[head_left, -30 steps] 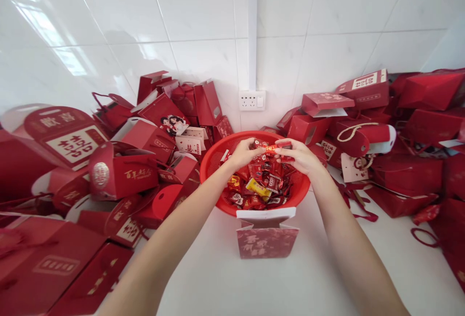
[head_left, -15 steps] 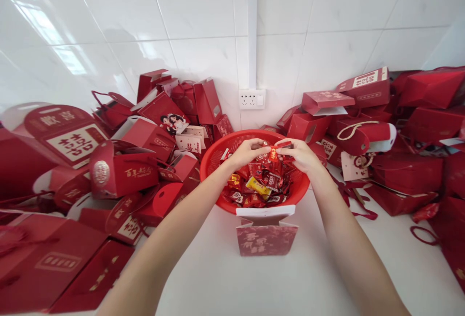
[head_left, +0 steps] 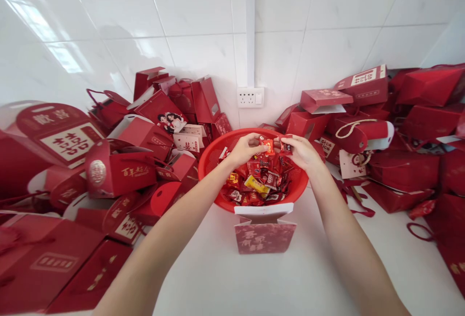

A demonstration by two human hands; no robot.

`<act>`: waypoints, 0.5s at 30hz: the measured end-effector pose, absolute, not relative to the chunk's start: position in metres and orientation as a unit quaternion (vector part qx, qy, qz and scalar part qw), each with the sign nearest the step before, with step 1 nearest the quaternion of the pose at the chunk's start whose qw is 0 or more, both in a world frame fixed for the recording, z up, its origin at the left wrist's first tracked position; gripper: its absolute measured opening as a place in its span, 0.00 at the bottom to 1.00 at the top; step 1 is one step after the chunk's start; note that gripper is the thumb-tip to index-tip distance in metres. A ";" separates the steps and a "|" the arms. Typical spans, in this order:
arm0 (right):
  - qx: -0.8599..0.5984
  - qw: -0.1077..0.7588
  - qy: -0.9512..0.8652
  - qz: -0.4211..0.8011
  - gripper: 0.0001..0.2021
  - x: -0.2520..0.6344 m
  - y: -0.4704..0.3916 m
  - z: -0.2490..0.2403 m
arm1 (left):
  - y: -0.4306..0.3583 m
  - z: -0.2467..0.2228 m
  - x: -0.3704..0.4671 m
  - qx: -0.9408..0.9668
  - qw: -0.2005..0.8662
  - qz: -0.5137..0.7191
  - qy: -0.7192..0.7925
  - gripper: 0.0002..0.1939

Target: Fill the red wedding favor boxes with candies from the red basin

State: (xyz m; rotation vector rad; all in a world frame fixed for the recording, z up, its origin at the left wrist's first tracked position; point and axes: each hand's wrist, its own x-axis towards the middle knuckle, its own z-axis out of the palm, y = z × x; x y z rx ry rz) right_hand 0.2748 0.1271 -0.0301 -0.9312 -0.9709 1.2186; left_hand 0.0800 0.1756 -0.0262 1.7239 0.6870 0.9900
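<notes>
A red plastic basket (head_left: 207,168) holds many wrapped candies, among them a yellow-wrapped candy (head_left: 257,185). Over its far half, my left hand (head_left: 247,150) is closed on a bright red wrapped candy (head_left: 268,147). Close beside it, my right hand (head_left: 301,151) grips a dark red wrapped candy (head_left: 286,147) between thumb and fingers. Directly in front of the basket stands an open-topped red paper box (head_left: 265,237) with a pale floral print; its inside is mostly hidden.
Red gift boxes (head_left: 123,168) are heaped on the left of the white table (head_left: 261,287). Another heap of red boxes (head_left: 405,170) lies on the right, with loose ribbons. Behind stands a white tiled wall with a socket (head_left: 250,97).
My hands have moved slightly apart above the basket. The dark red candy in my right hand now shows more plainly, apart from the bright red one in my left.
</notes>
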 end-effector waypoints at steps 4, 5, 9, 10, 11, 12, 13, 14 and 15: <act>-0.383 0.553 -0.446 0.591 0.09 0.273 0.120 -0.025 | 0.175 -0.027 0.081 0.703 0.504 0.415 0.282 0.26; -0.379 0.540 -0.452 0.601 0.09 0.272 0.118 -0.024 | 0.175 -0.027 0.081 0.702 0.505 0.414 0.282 0.27; -0.378 0.515 -0.482 0.599 0.08 0.272 0.115 -0.021 | 0.173 -0.026 0.082 0.706 0.504 0.411 0.280 0.27; -0.377 0.512 -0.488 0.597 0.09 0.272 0.115 -0.021 | 0.173 -0.026 0.082 0.708 0.503 0.410 0.278 0.26; -0.375 0.513 -0.491 0.596 0.11 0.272 0.115 -0.021 | 0.173 -0.026 0.082 0.710 0.501 0.410 0.277 0.26; -0.373 0.516 -0.490 0.596 0.13 0.272 0.115 -0.022 | 0.173 -0.026 0.081 0.712 0.497 0.412 0.277 0.25; -0.373 0.520 -0.485 0.596 0.14 0.272 0.116 -0.023 | 0.173 -0.026 0.081 0.714 0.491 0.415 0.278 0.25; -0.375 0.525 -0.477 0.597 0.15 0.272 0.116 -0.023 | 0.173 -0.027 0.081 0.715 0.487 0.417 0.279 0.25; -0.380 0.527 -0.470 0.597 0.16 0.272 0.116 -0.024 | 0.173 -0.027 0.081 0.716 0.486 0.417 0.279 0.25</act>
